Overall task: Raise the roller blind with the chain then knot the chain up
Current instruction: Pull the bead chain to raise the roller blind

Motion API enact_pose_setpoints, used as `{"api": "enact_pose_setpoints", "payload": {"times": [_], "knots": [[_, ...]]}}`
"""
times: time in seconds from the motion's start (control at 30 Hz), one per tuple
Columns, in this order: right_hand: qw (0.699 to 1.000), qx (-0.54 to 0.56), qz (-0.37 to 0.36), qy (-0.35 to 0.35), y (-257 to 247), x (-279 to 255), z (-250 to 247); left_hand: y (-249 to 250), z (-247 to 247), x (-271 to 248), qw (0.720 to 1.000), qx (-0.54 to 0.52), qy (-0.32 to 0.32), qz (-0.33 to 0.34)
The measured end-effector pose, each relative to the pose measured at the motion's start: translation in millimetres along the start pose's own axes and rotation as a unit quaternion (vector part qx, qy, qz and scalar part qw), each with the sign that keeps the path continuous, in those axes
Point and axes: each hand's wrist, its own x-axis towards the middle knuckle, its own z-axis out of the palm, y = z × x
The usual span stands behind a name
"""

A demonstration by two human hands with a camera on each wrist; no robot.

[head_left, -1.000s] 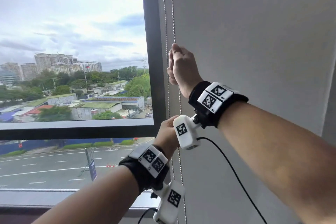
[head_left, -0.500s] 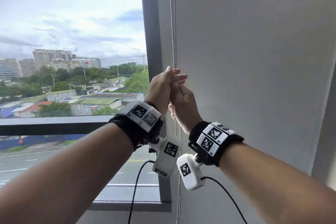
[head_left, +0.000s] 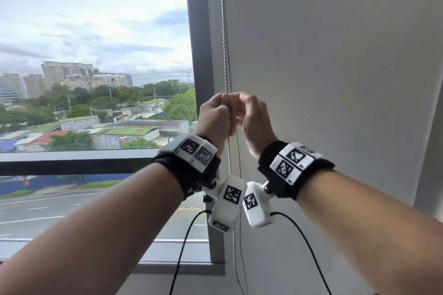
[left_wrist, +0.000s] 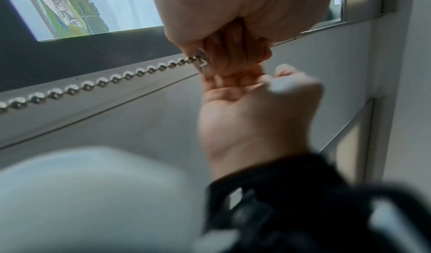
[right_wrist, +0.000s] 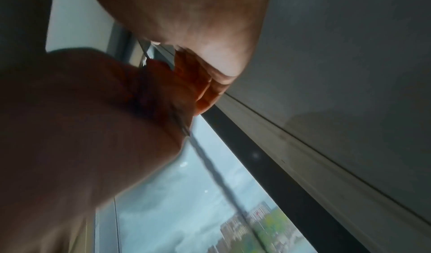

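1. Beside the dark window frame (head_left: 199, 31), the bead chain (head_left: 224, 31) hung straight down along the left edge of the grey roller blind (head_left: 335, 55), and my two hands met on it at about chest height.
2. My left hand (head_left: 214, 117) was a closed fist round the chain, its fingers (left_wrist: 219, 61) curled and pinching the beads where the chain entered the fist.
3. My right hand (head_left: 254, 117) sat just beside the left, touching it; its fingers were curled inward, but I could not tell whether they held the chain or only rested against my other hand.
4. Below the fists the chain ran on downward between my wrists, behind the white wrist cameras (head_left: 227, 203).
5. Compared with a second before: then my right hand gripped the chain high up and my left hand sat well below it; half a second before, the left had risen to meet the right. At this moment both were level, side by side.
6. The horizontal window rail (head_left: 72, 160) showed the street below it and rooftops above it.
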Motion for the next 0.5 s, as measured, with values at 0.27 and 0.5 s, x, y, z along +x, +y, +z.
{"api": "enact_pose_setpoints", "payload": {"times": [0.27,0.5], "knots": [[0.999,-0.017,-0.01,-0.031,-64,49,20,-47,-8,-37,0.997,0.037,0.0,-0.061],[1.0,0.006,0.022,0.008,-50,43,27,-70,-16,-55,0.995,-0.007,-0.043,-0.094]]}}
